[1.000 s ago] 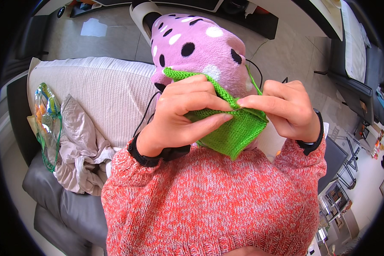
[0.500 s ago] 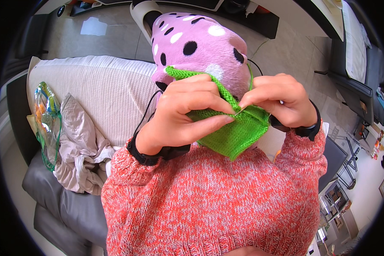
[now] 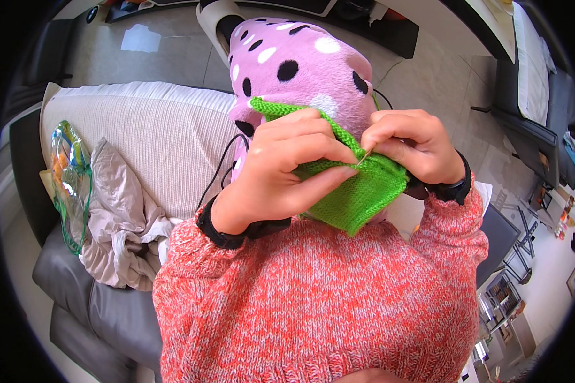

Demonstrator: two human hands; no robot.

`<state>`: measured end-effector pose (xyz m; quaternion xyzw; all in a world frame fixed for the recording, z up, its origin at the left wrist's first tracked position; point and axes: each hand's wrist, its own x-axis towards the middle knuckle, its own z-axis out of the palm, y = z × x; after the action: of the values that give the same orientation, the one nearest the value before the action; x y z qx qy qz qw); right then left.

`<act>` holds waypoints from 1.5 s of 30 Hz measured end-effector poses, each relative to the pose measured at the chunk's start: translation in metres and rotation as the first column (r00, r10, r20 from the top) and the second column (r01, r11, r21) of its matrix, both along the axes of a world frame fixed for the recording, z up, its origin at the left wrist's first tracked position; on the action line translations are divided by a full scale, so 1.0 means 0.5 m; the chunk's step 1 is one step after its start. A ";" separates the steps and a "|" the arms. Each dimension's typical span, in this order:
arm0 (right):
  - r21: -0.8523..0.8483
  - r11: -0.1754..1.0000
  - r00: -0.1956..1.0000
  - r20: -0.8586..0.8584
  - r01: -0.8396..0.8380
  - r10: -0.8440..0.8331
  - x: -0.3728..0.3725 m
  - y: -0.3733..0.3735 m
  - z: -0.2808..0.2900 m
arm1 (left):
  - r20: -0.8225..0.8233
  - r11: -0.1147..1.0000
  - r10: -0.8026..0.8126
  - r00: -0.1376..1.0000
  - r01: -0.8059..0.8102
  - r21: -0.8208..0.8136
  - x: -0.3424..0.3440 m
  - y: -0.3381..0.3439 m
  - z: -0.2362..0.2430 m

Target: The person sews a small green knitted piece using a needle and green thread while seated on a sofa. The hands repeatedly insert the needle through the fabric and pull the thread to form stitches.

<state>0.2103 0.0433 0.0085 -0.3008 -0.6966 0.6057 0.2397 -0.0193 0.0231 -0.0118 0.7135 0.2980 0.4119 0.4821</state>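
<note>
A bright green knitted piece [image 3: 351, 203] hangs between my hands, above my lap. Its rolled edge [image 3: 266, 108] runs out past the knuckles of my left hand [image 3: 286, 167]. That hand is closed, thumb and forefinger pinching the knitting at the fold. Opposite it, my right hand [image 3: 412, 143] is closed too, its fingertips on a thin metal needle [image 3: 363, 159] that slants down toward my left fingertips. The needle's far end and my right hand's curled fingers are partly hidden. Black bands circle both wrists.
Under the knitting lies a pink plush blanket [image 3: 275, 48] with black and white spots. At left, a cream-covered sofa [image 3: 166, 127] holds a clear bag [image 3: 70, 185] and a crumpled beige cloth [image 3: 118, 223]. A dark cable [image 3: 218, 163] runs by my left wrist.
Both hands and the knitting have shifted slightly to the right. More of the needle shows between my fingertips, and the green strand above my right hand no longer shows.
</note>
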 end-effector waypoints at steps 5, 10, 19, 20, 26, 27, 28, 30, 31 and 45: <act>0.104 0.994 1.000 -0.003 0.020 -0.020 -0.002 -0.006 0.011 | 0.091 0.998 -0.012 0.996 0.017 -0.057 0.000 0.003 -0.002; 0.109 0.992 0.997 -0.044 0.069 -0.065 -0.013 -0.017 -0.001 | 0.098 0.998 -0.012 0.995 0.018 -0.064 -0.002 0.004 -0.003; 0.465 0.858 0.961 0.049 0.220 -0.273 -0.015 -0.035 -0.009 | 0.052 0.999 0.026 0.998 -0.025 -0.026 0.004 0.000 0.004; 0.490 0.844 0.955 0.070 0.218 -0.287 -0.012 -0.035 -0.007 | 0.057 0.999 0.030 0.998 -0.028 -0.019 0.004 0.001 0.003; 0.605 0.787 0.945 0.172 0.120 -0.277 -0.010 -0.036 0.006 | 0.069 0.999 0.034 0.997 -0.035 0.008 0.005 0.001 -0.001; 0.626 0.770 0.937 0.182 0.123 -0.298 -0.013 -0.041 0.009 | 0.077 0.999 0.036 0.996 -0.037 0.010 0.005 0.001 -0.002; 0.640 0.759 0.929 0.195 0.123 -0.315 -0.016 -0.047 0.012 | 0.085 0.999 0.038 0.996 -0.039 0.006 0.005 0.001 -0.002; 0.651 0.748 0.922 0.201 0.126 -0.330 -0.020 -0.057 0.020 | 0.100 0.999 0.039 0.994 -0.039 -0.007 0.005 0.001 -0.003; 0.652 0.747 0.920 0.202 0.130 -0.337 -0.021 -0.060 0.024 | 0.100 0.999 0.035 0.994 -0.035 -0.001 0.005 0.001 -0.004; 0.639 0.754 0.913 0.199 0.154 -0.356 -0.025 -0.067 0.038 | 0.082 0.997 0.038 0.996 -0.044 0.066 0.008 -0.002 -0.009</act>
<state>0.1979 0.0096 0.0273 -0.3913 -0.8344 0.2545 0.2932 -0.0155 0.0221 -0.0162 0.7061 0.2788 0.4599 0.4607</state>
